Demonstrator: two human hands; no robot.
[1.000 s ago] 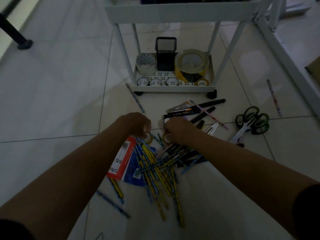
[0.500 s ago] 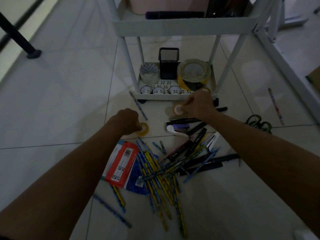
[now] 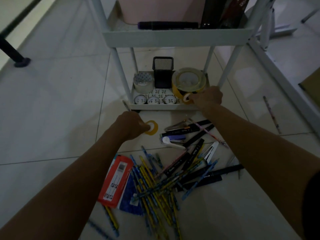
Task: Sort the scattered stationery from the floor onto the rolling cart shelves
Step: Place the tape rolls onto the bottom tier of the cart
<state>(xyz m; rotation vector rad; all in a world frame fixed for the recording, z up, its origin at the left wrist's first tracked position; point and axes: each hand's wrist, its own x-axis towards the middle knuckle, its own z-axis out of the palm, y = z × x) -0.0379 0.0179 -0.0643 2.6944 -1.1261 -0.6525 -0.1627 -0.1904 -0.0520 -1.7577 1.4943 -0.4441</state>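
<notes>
White cart [image 3: 176, 38] at the floor's far edge. Upper shelf: pink bin [image 3: 161, 9] and a dark marker [image 3: 168, 25] along the front rim. Bottom shelf [image 3: 162, 106]: big tape roll [image 3: 189, 80] at the right end, mesh cup [image 3: 162, 72] in the middle at the back, patterned roll [image 3: 143, 82] at the left end, three small patterned rolls [image 3: 153, 100] along the front rim.

On the floor [image 3: 52, 110] before the cart, pile of pencils [image 3: 155, 184], red pack [image 3: 115, 179] at its left side, black pens [image 3: 190, 134] beyond it nearer the cart.

Right hand [image 3: 207, 98] at the bottom shelf's front right corner, fingers curled, pinching small tape [image 3: 187, 98] just inside the rim, below the big roll. Left hand [image 3: 131, 125] above the floor just short of the cart, fingers curled, gripping yellow tape [image 3: 152, 127], apart from the shelf.
</notes>
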